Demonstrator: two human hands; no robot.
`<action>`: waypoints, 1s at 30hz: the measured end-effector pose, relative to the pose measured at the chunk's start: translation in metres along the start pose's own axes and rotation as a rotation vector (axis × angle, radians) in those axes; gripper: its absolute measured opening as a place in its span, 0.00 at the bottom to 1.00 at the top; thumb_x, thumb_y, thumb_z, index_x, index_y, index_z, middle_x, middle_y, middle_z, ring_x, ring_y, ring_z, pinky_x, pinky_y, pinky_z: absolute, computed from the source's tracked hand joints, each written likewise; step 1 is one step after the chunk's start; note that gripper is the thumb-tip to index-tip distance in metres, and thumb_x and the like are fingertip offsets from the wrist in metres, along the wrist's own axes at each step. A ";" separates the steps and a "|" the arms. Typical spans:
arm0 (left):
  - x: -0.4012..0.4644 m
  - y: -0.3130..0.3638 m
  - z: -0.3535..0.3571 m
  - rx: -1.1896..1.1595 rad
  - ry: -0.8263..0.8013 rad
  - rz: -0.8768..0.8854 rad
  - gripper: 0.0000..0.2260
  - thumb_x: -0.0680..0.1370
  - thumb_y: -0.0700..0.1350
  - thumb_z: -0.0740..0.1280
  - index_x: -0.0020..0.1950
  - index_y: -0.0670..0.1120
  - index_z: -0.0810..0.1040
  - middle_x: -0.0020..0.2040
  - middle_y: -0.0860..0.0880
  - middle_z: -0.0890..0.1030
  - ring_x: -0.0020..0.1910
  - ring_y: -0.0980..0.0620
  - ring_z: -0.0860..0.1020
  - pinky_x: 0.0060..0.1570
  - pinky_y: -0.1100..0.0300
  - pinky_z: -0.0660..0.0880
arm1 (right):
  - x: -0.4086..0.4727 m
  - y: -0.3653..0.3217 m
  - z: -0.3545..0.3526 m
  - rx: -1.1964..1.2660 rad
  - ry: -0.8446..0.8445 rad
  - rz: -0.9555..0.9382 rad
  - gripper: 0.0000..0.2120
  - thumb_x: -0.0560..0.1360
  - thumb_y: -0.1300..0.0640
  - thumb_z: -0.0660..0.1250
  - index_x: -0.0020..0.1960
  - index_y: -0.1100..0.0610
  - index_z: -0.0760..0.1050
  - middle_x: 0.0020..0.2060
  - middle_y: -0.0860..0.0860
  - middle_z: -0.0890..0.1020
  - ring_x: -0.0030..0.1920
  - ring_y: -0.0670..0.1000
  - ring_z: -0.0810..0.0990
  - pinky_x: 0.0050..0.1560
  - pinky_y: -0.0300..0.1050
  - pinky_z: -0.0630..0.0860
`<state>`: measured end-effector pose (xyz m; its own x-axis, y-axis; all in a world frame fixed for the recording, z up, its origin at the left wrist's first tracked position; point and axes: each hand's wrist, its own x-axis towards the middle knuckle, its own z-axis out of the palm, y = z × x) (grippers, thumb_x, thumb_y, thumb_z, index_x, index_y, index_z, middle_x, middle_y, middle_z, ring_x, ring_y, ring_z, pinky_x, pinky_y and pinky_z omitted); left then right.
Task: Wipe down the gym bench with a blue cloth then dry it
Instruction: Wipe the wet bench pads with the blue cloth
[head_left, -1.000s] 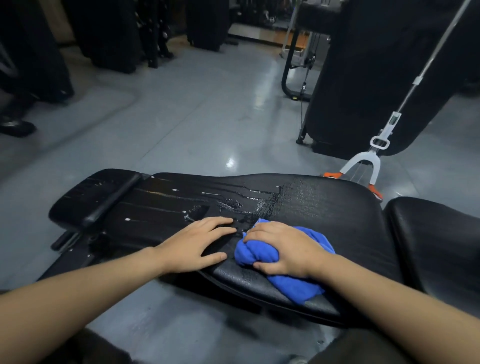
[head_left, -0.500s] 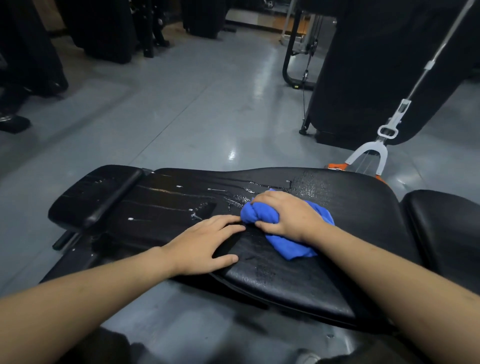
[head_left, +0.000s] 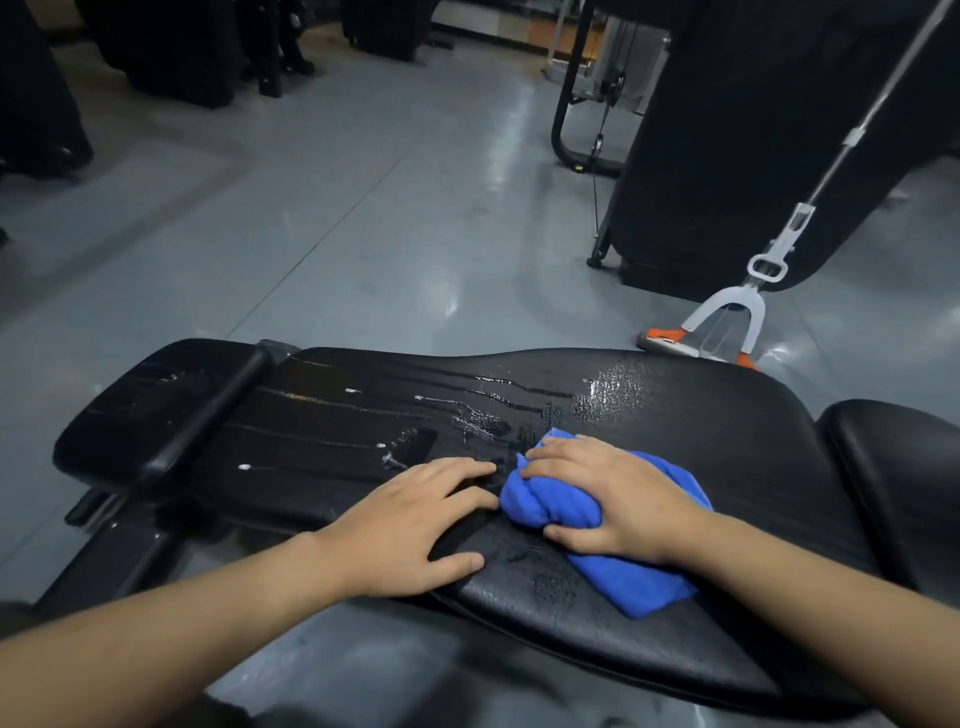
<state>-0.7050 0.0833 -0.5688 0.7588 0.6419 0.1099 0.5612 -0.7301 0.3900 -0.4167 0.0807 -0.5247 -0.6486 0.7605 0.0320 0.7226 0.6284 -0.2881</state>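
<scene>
A black padded gym bench (head_left: 701, 431) lies across the lower half of the view, its top streaked with wet patches and white drops. My right hand (head_left: 618, 493) grips a bunched blue cloth (head_left: 556, 504) and presses it on the pad near its front edge. My left hand (head_left: 410, 525) rests flat on the bench just left of the cloth, fingers spread and thumb at the pad's front edge. A narrower black pad section (head_left: 150, 400) joins the bench at the left.
A second black pad (head_left: 904, 467) sits at the right. A white and orange mop head (head_left: 722, 327) with a long handle stands behind the bench. Dark gym machines (head_left: 727, 156) stand at the back right and back left on the grey floor (head_left: 363, 208).
My right hand pushed the cloth away toward the bench's middle, then drew it back toward the front edge. The left hand stayed planted on the pad.
</scene>
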 end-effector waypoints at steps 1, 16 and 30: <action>0.000 0.000 0.000 0.000 0.002 0.004 0.24 0.78 0.64 0.62 0.72 0.57 0.69 0.79 0.54 0.61 0.78 0.54 0.58 0.77 0.57 0.56 | 0.003 0.004 0.000 -0.008 0.000 0.005 0.25 0.74 0.40 0.69 0.68 0.49 0.75 0.68 0.47 0.76 0.70 0.47 0.72 0.72 0.46 0.65; 0.002 0.001 -0.006 0.004 -0.021 0.017 0.25 0.77 0.64 0.61 0.73 0.60 0.65 0.79 0.56 0.58 0.78 0.57 0.54 0.74 0.65 0.47 | 0.061 0.063 -0.017 -0.066 0.096 0.324 0.29 0.72 0.37 0.63 0.68 0.50 0.74 0.64 0.46 0.79 0.64 0.51 0.75 0.67 0.43 0.67; 0.003 0.004 -0.008 0.002 -0.014 0.008 0.25 0.76 0.64 0.63 0.72 0.60 0.66 0.78 0.56 0.60 0.77 0.55 0.57 0.74 0.63 0.50 | 0.047 0.058 -0.019 -0.021 0.019 0.189 0.26 0.74 0.44 0.71 0.69 0.51 0.75 0.66 0.47 0.78 0.67 0.47 0.72 0.65 0.22 0.55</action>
<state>-0.7028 0.0839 -0.5600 0.7675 0.6332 0.1002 0.5560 -0.7353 0.3877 -0.4006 0.1562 -0.5215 -0.4964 0.8681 -0.0026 0.8361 0.4773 -0.2704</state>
